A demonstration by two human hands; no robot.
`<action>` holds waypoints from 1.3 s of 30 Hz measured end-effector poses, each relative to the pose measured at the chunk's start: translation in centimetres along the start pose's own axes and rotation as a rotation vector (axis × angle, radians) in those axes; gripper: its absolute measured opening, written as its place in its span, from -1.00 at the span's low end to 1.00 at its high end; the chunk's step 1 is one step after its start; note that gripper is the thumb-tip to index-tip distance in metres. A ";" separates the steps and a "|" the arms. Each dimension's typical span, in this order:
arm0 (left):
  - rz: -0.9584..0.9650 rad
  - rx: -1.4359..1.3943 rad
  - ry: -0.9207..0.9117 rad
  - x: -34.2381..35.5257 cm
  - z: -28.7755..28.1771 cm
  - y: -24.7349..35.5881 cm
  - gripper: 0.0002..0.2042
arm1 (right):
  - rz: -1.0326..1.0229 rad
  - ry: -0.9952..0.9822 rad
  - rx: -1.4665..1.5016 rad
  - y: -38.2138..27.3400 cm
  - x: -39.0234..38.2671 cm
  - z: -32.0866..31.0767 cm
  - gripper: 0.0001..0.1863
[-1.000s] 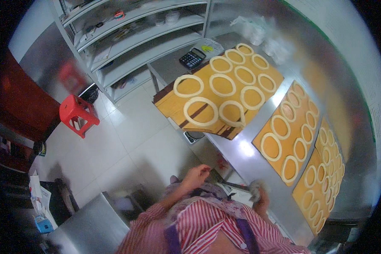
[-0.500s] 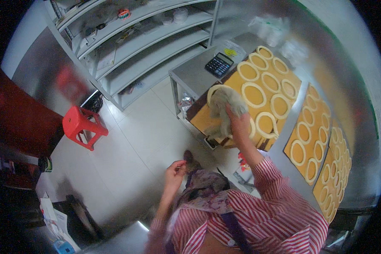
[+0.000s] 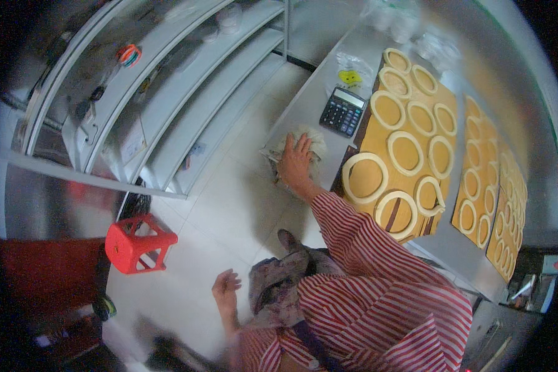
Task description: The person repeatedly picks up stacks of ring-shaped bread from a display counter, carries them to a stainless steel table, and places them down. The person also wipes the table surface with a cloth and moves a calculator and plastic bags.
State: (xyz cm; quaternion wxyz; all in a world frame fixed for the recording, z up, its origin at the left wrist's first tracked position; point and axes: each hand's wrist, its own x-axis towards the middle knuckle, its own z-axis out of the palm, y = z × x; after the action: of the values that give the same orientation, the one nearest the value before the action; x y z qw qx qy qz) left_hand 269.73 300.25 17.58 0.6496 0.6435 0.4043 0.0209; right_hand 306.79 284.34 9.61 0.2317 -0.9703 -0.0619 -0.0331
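My right hand [image 3: 296, 164] presses a crumpled grey-white cloth [image 3: 316, 141] against the near left corner of the metal table [image 3: 297, 118], fingers spread over it. Beside it lies a brown-yellow board [image 3: 372, 139] bearing several pale, dough-like rings [image 3: 406, 153]. One ring at the board's near edge has a loose end sticking out. My left hand [image 3: 227, 288] hangs low over the floor, apart from everything, its fingers loosely bent and holding nothing. A black calculator [image 3: 342, 111] rests on the table between the cloth and the board's far part.
Two more boards [image 3: 477, 180] with pale rings lie farther right. Clear plastic bags [image 3: 437, 49] and a yellow item [image 3: 349, 77] are at the table's far part. Metal shelving [image 3: 198, 93] stands at the left, with a red plastic stool [image 3: 136, 245] below it on the tiled floor.
My right hand has moved with the cloth leftward off the board onto the table's corner. My left hand has shifted left and lower, its fingers looser. The whole view has turned.
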 end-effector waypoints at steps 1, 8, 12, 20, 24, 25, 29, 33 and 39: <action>-0.030 -0.007 0.001 1.4 -0.8 0.1 -0.73 | 0.033 -0.002 -0.002 -1.2 1.4 0.0 -0.10; -0.023 -0.028 -0.256 15.4 -6.2 1.6 -0.69 | 0.367 0.229 -0.060 -3.6 10.4 2.4 -0.06; 0.027 -0.021 -0.333 22.5 -9.3 5.0 -0.76 | 0.595 0.225 -0.011 -4.0 13.9 2.3 -0.01; -0.028 0.225 -0.437 32.6 -8.5 12.4 -0.80 | 0.583 0.347 -0.105 -2.5 19.4 2.7 -0.15; 0.177 0.306 -0.642 38.7 -0.5 13.6 -0.81 | 0.392 0.406 -0.126 1.1 21.7 2.6 -0.22; 0.208 0.341 -0.652 38.6 0.8 15.4 -0.80 | 0.345 0.350 -0.077 0.0 20.2 3.8 -0.21; 0.466 0.412 -0.819 39.8 13.1 21.5 -0.74 | 0.159 0.214 0.052 -2.6 12.7 4.4 -0.15; 0.637 0.369 -1.138 40.0 28.0 20.2 -0.49 | 0.214 0.153 0.154 -2.0 0.7 6.5 -0.11; 1.398 0.696 -1.088 35.1 43.2 22.7 -0.10 | 0.848 0.514 0.121 -1.4 -1.1 2.7 -0.03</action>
State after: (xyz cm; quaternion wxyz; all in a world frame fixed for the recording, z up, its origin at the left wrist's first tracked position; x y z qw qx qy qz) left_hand 328.36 287.98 12.78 0.3610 0.8186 -0.4463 -0.0195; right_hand 305.62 286.66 7.74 0.2883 -0.8552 0.3955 -0.1704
